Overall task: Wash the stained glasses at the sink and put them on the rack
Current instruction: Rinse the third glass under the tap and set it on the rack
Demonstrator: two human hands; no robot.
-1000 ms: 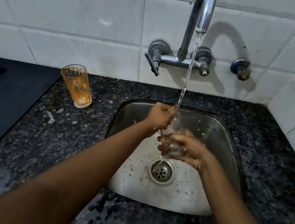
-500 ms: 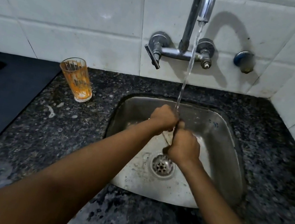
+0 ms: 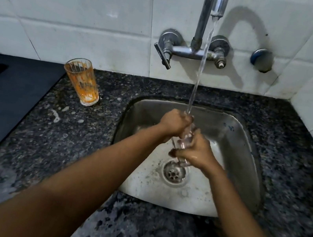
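Over the sink [image 3: 236, 144], right under the running water, I've got a clear glass [image 3: 183, 141] held between both hands. My left hand [image 3: 174, 122] is clenched around its upper end, where the stream [image 3: 199, 73] lands, and my right hand [image 3: 197, 151] grips the lower part, fingers wrapped round it from the 4 o'clock side. I see the glass tilted, its lower end just above the drain [image 3: 174, 172]; through the blur and the water I can't tell which end is the mouth. Water falls from the curved steel tap [image 3: 210, 11] at 12 o'clock and strikes at my left knuckles.

Out at 9 o'clock from the sink, the second glass [image 3: 83, 82] stands upright on the dark speckled counter [image 3: 56, 132], well apart from my hands and coated inside with orange stain. Pale splashes dot the counter just below it. Farther out at 9 o'clock I see a dark mat [image 3: 6, 97] lying on the counter. Behind it all, white wall tiles [image 3: 84, 23] carry the tap's two valves and, at 1 o'clock, a small round fitting [image 3: 262, 58].
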